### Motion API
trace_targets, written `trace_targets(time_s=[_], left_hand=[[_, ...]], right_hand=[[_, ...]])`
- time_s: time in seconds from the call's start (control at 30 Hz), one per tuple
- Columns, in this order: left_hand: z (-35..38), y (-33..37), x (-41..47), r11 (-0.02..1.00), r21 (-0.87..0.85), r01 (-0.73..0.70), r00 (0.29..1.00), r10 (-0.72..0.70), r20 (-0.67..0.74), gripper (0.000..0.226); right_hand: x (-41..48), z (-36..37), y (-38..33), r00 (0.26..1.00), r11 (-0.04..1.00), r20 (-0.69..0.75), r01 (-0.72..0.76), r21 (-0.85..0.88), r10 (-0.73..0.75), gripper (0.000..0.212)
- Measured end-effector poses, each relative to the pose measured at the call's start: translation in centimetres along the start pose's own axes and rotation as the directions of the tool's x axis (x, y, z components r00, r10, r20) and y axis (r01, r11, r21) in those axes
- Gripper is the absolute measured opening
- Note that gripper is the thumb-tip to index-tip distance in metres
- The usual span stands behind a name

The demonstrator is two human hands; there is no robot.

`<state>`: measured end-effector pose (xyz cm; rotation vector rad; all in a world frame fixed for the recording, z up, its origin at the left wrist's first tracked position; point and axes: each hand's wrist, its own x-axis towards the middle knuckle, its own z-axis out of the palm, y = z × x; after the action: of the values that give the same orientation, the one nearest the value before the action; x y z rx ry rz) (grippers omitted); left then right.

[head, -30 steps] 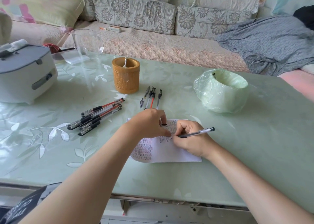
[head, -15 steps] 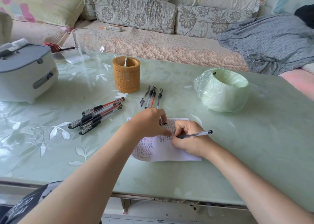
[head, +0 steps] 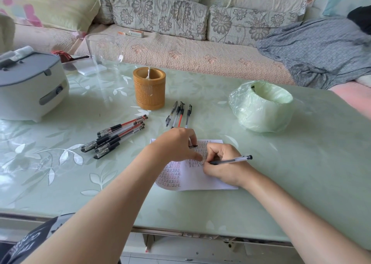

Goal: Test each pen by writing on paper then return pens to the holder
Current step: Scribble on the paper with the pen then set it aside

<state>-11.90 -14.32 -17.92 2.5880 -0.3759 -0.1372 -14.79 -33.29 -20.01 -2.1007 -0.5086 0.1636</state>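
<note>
Pen-testing: right hand (head: 222,168) grips the clear-barrelled black pen (head: 230,160), tip on the white written-over paper sheet (head: 200,181) on the pale green bench (head: 301,163). Left hand (head: 174,145) pins the sheet, pinching a small black cap (head: 193,146). Strokes are best kept light and short, sheet flat. Tan woven holder (head: 149,93) stands beyond.

The tip of the pen (head: 230,160) is hidden behind the curled fingers of the right hand (head: 222,169). The left hand (head: 176,145) covers part of the paper (head: 200,181) and most of a small black thing (head: 193,146) under its fingers. The written marks are too small to read.
</note>
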Motion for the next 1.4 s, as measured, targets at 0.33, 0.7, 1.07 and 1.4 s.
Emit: trace_targets(time_s=[0.33, 0.7, 1.07, 1.4], left_hand=[[-0.03, -0.03, 0.04, 1.0, -0.002, 0.005, 1.0, -0.005, -0.004, 0.051], [-0.07, 0.01, 0.14, 1.0, -0.005, 0.005, 1.0, -0.005, 0.008, 0.051], [-0.04, -0.1, 0.18, 1.0, -0.001, 0.008, 1.0, -0.008, 0.008, 0.051], [-0.17, 0.11, -0.22, 1.0, -0.01, 0.01, 1.0, -0.01, 0.009, 0.05]], right_hand=[[0.09, 0.09, -0.2, 1.0, 1.0, -0.022, 0.02, 0.002, -0.02, 0.015], [-0.03, -0.02, -0.29, 1.0, 1.0, -0.013, 0.02, -0.001, -0.02, 0.017], [-0.07, -0.01, -0.35, 1.0, 0.999, 0.01, 0.014, 0.03, -0.014, 0.011], [-0.03, -0.07, -0.57, 1.0, 1.0, 0.01, -0.007, 0.029, 0.007, 0.012]])
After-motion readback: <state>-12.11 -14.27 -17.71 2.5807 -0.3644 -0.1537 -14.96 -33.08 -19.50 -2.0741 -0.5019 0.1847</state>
